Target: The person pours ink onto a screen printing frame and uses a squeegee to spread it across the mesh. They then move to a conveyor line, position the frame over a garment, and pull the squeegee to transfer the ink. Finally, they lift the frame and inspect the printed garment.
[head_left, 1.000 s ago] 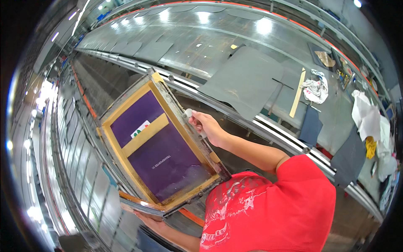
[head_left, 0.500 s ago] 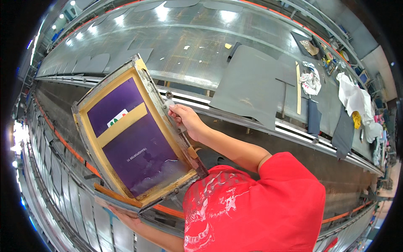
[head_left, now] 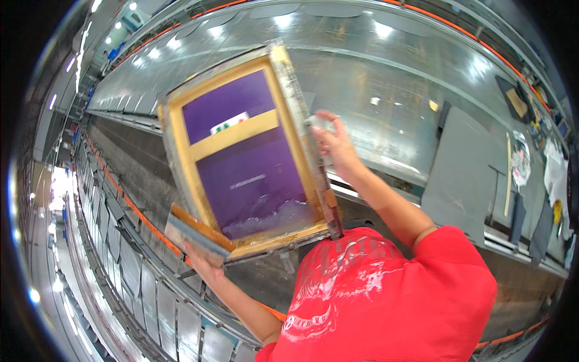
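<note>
Wooden-framed purple printing screen [head_left: 247,157] had swung nearer, tilted; right hand [head_left: 333,143] gripped its side rail, left hand [head_left: 202,260] clasped its lower corner.

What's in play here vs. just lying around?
In hand:
- screen frame, purple mesh, wooden edges
- left hand under its near corner
- right hand on its right edge

Lying about:
- grey panel on long table
- cloths at far right

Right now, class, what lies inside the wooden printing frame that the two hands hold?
Inside the screen-printing frame is purple mesh, a yellow crossbar and pale ink pooled at the lower edge. A squeegee rests at that end. What lies beneath the mesh is hidden.
</note>
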The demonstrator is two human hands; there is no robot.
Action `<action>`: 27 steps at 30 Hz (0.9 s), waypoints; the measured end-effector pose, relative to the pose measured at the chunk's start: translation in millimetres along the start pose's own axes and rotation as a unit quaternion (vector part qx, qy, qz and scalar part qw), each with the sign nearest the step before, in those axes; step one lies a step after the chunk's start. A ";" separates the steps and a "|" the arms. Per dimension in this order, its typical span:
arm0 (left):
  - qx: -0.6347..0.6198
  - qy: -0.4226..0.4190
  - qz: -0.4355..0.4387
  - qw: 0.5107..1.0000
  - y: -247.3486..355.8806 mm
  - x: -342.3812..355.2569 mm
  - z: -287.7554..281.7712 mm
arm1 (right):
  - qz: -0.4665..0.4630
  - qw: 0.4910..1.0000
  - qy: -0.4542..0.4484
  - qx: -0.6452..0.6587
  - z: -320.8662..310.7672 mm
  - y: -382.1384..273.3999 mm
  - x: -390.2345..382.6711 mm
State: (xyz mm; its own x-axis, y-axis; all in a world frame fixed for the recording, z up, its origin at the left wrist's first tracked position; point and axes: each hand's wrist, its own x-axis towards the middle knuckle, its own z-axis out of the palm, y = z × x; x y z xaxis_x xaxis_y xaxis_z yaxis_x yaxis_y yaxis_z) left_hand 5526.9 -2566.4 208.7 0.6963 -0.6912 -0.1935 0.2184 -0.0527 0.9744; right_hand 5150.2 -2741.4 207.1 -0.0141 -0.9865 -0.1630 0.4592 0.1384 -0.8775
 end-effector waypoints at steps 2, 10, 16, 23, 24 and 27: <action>-0.011 -0.042 0.026 0.999 4.8 53.5 23.6 | 0.004 0.999 0.012 -0.048 5.9 -17.6 26.4; -0.041 -0.212 -0.094 0.972 2.6 223.6 185.6 | -0.056 0.985 0.084 -0.142 -20.9 -30.9 174.7; -0.003 -0.348 -0.192 0.917 -57.5 346.1 292.1 | -0.193 0.887 0.363 -0.211 -81.2 60.1 270.8; 0.079 -0.378 -0.334 0.860 -133.4 405.7 321.1 | -0.145 0.824 0.469 -0.283 -109.9 116.8 277.2; 0.091 -0.377 -0.355 0.851 -137.6 409.7 316.8 | -0.142 0.816 0.468 -0.308 -102.8 126.9 279.7; 0.098 -0.387 -0.349 0.848 -143.5 419.1 313.5 | -0.103 0.790 0.482 -0.364 -114.4 143.0 277.8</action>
State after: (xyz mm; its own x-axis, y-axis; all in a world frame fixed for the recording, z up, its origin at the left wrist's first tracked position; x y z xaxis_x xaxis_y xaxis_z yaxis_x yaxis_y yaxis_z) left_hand 5573.0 -3074.5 23.6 -0.2298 -0.7042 -0.6718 0.2223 -0.7100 0.6682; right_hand 5110.3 -2985.7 -15.2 -0.8538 -0.5175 0.0570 -0.2682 0.3432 -0.9002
